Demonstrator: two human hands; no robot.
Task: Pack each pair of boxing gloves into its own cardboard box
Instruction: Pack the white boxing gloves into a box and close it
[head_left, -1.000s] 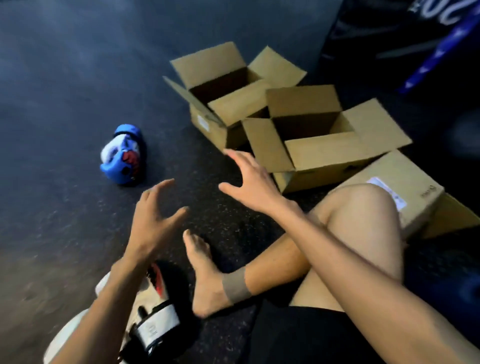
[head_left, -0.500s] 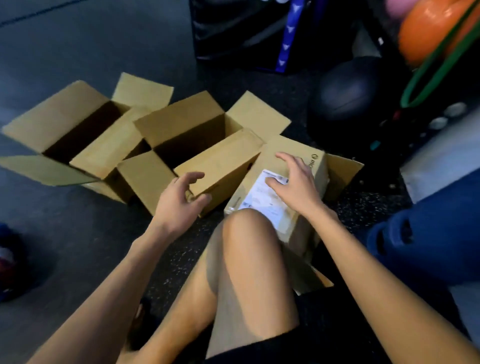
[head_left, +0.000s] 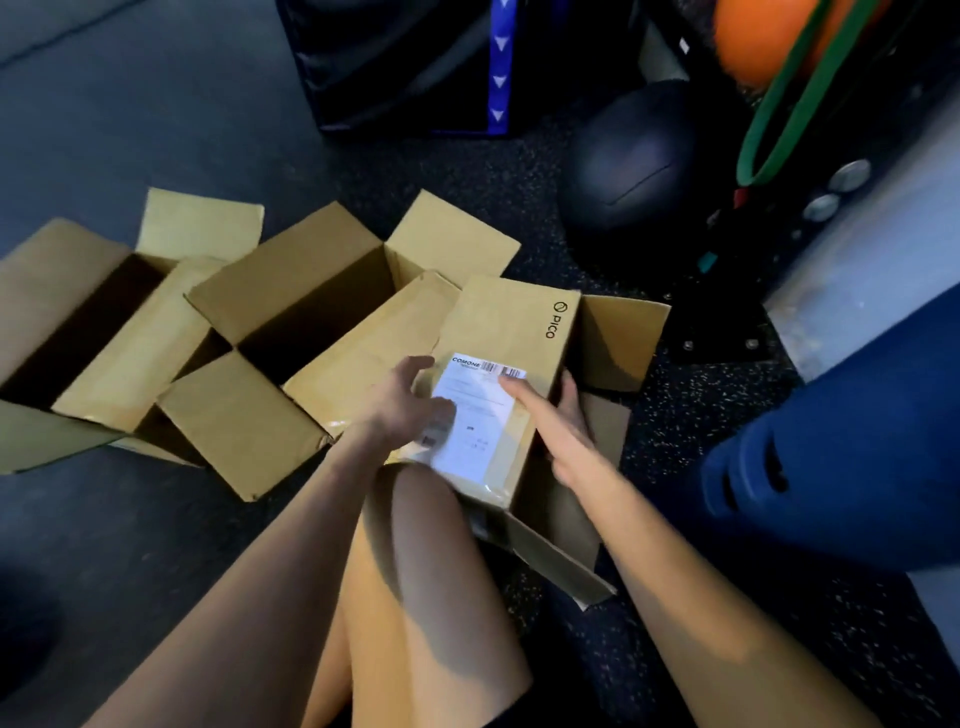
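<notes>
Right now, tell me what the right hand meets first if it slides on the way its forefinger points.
The forefinger of the right hand lies on the labelled brown cardboard box; past its white label, it would probably meet the open middle cardboard box's near flap.

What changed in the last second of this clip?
The left hand came off the flap of the middle open box and moved right to grip the left edge of the labelled box. The right hand slid from that box's top to grip its right side. The middle open box and the left open box stayed put.
</notes>
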